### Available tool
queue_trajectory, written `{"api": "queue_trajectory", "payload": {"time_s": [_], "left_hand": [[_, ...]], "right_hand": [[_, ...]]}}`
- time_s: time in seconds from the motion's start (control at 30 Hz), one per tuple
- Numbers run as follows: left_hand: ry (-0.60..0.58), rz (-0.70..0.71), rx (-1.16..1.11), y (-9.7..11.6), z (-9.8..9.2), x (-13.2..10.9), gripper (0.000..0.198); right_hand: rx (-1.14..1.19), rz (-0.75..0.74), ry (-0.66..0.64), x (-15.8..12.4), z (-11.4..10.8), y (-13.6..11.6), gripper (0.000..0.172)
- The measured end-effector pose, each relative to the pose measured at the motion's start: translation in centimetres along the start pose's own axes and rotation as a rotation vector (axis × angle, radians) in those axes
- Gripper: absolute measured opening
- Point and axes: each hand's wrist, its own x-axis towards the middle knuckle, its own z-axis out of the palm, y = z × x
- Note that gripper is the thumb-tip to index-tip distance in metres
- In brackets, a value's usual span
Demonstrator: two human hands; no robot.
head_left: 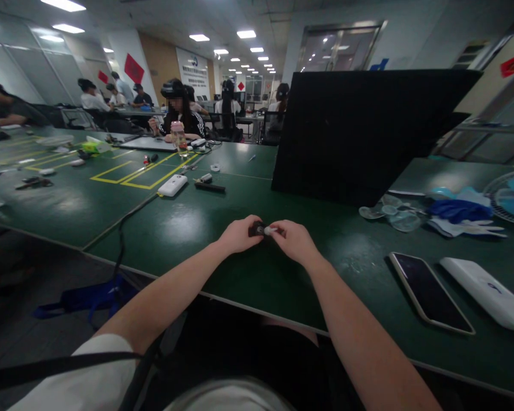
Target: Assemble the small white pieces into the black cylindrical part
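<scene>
Just above the green tabletop (pixel 244 274), my left hand (pixel 240 235) is closed on a small dark object (pixel 255 229) with a pale round spot on its face. My right hand (pixel 294 238) pinches a small whitish piece (pixel 268 230) between thumb and fingertips. That piece is right at the dark object's right side; whether the two touch or are joined is too small to tell. Both hands are close together, with the fingers partly covering what they hold.
A large black panel (pixel 351 137) stands beyond my right hand. To the right lie a phone (pixel 432 292), a white power bank (pixel 486 291), and gloves (pixel 462 214). Another white power bank (pixel 173 185) and a black bar (pixel 209 187) lie ahead left. A person (pixel 184 123) sits across the table.
</scene>
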Motion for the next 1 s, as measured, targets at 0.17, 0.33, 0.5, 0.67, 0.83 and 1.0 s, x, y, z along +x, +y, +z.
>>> {"api": "queue_trajectory", "payload": {"time_s": [0.17, 0.33, 0.5, 0.67, 0.83, 1.0], "left_hand": [[-0.006, -0.005, -0.002, 0.0, 0.1, 0.1, 0.048], [-0.024, 0.001, -0.022, 0.0, 0.0, 0.1, 0.048], [-0.041, -0.003, -0.037, 0.2, -0.1, 0.0, 0.048], [0.001, 0.032, 0.002, -0.4, -0.4, 0.2, 0.048], [0.097, -0.182, 0.093, -5.1, -3.8, 0.8, 0.047], [0.238, -0.46, 0.142, -12.5, -9.4, -0.6, 0.051]], "right_hand": [[-0.015, 0.129, 0.025, 0.3, -0.2, -0.2, 0.039], [0.015, 0.408, 0.144, 0.8, -1.5, 1.8, 0.066], [-0.145, 0.505, -0.09, 1.3, -0.9, 3.4, 0.033], [-0.144, 0.483, -0.126, 1.4, -0.3, 3.6, 0.036], [-0.1, 0.453, -0.145, 1.3, -0.4, 4.4, 0.041], [-0.096, 0.426, -0.134, 1.5, -0.1, 5.0, 0.04]]}}
